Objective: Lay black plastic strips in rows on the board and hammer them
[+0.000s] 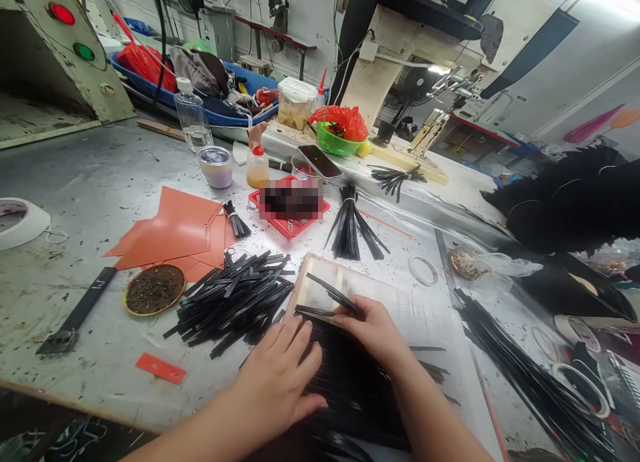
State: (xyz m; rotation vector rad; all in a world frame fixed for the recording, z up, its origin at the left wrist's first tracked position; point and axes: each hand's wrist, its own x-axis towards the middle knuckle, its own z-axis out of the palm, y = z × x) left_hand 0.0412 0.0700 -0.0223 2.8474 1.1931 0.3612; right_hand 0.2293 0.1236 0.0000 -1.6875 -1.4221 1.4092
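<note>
My right hand pinches a thin black strip between thumb and fingers, its free end pointing up and left. Another black strip lies just below it, with its end near my right thumb. My left hand has its fingers spread, the tips over the upper left edge of a row of black strips laid side by side. Under both hands is a pale board with paper-like sheeting. A loose pile of short black strips lies beside my left hand. My forearms partly hide the row.
Orange sheets, a round dish of dark bits and a brush-like tool lie to the left. Behind stand a red basket, a tied strip bundle and a cup. Long strips lie right.
</note>
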